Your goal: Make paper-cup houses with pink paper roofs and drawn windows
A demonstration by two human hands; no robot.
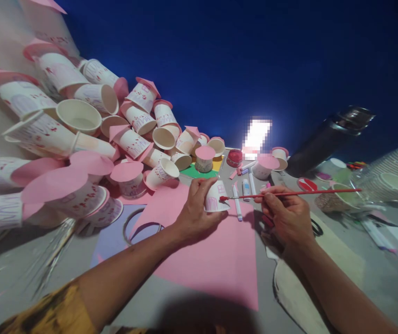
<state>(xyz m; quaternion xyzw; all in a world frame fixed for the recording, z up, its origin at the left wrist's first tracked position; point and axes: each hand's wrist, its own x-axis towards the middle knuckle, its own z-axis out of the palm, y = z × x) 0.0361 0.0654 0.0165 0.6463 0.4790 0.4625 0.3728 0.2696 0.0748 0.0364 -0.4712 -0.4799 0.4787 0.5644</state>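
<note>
My left hand (199, 208) is closed around a small white paper cup (214, 192), upside down above pink paper (216, 260). Purple drawn marks, a window and a door shape, show on the cup's side. Between the fingers of my right hand (285, 213) is a thin red paintbrush (306, 192), held nearly level. Its tip, loaded with red paint, is at the right side of the cup; whether it touches cannot be told. Behind the cup stands a jar of red paint (234, 158). A white marker (237, 204) lies just beyond the brush.
Many decorated paper cups with pink tops (129, 139) are piled at the left. A dark bottle (324, 139) and stacked cups (394, 171) stand at the right. Purple paper with a tape ring (131, 227) lies left; a red lid (306, 184) lies right.
</note>
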